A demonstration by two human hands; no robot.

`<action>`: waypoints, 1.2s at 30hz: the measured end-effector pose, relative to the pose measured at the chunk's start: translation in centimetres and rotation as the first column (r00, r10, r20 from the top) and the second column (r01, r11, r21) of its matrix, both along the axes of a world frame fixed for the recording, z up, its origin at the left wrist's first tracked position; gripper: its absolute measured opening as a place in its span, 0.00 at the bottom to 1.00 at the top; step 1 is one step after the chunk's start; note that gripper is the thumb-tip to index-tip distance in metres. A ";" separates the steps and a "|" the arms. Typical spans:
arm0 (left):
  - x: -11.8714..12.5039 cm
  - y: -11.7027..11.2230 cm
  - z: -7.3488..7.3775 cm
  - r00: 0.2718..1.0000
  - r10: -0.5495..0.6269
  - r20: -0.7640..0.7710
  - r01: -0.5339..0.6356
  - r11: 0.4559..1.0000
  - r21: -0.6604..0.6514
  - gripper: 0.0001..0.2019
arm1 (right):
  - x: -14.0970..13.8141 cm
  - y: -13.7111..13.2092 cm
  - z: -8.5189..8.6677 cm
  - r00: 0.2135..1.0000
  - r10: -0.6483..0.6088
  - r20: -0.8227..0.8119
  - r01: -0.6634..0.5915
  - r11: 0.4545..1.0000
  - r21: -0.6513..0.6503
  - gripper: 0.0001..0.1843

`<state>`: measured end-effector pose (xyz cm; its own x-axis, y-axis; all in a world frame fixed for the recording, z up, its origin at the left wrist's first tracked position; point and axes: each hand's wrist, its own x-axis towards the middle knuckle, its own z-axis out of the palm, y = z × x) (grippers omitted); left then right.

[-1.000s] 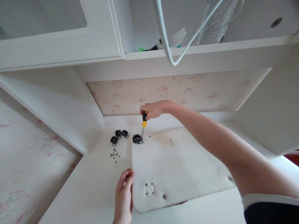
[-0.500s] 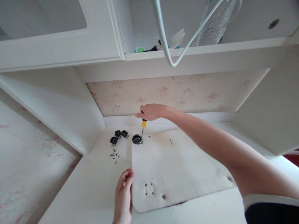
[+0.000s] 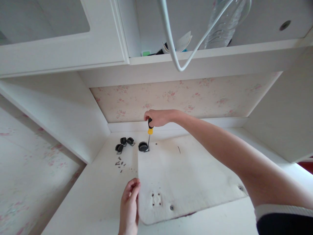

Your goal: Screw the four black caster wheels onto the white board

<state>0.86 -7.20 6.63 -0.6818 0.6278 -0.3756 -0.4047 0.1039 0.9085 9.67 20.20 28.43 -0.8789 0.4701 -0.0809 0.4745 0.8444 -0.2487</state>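
"Judging by looks, how does that screwdriver [image 3: 150,132] handle?"

"Light and rigid, I'd say, with a slim metal shaft that could slip sideways if it leans. The black-and-yellow handle is the place to hold. It stands near upright just left of the frame's centre, its shaft running down to the base of a black caster [image 3: 142,146]; the tip is too small to show whether it sits in a screw."

"And the board [image 3: 190,169] in the lower middle?"

"Flat, stiff, probably heavier than the tool, and perhaps apt to slide; its edges suit a hand best."

"What about the hands?"

"The right arm [image 3: 210,137] reaches in from the lower right, wrist slightly bent, and the right hand [image 3: 158,117] has its fingers closed around the handle's top. The left hand [image 3: 130,194], at the bottom left of centre, has curled fingers touching the board's left edge; whether they pinch it, I can't tell."

"Anything beside them?"

"Three loose casters [image 3: 123,140] and scattered screws [image 3: 117,163], left of the board."
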 end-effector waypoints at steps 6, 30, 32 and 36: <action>-0.1 0.0 -0.2 1.000 0.011 -0.009 -0.011 1.000 -0.007 0.23 | -0.3 -0.1 0.0 0.997 -0.077 -0.016 0.078 0.997 0.018 0.21; 0.1 0.1 0.2 1.000 0.014 0.009 -0.014 1.000 -0.008 0.23 | -2.9 -2.3 1.2 1.000 -0.001 0.024 0.001 1.000 -0.014 0.15; 0.0 0.1 0.2 1.000 0.013 -0.005 -0.013 1.000 -0.008 0.23 | -3.3 -2.3 0.8 0.999 -0.049 -0.011 0.049 0.997 0.057 0.21; 0.0 0.0 0.2 1.000 0.018 -0.010 -0.018 1.000 -0.012 0.23 | -3.3 -2.1 0.7 0.997 -0.079 -0.013 0.079 0.996 0.027 0.26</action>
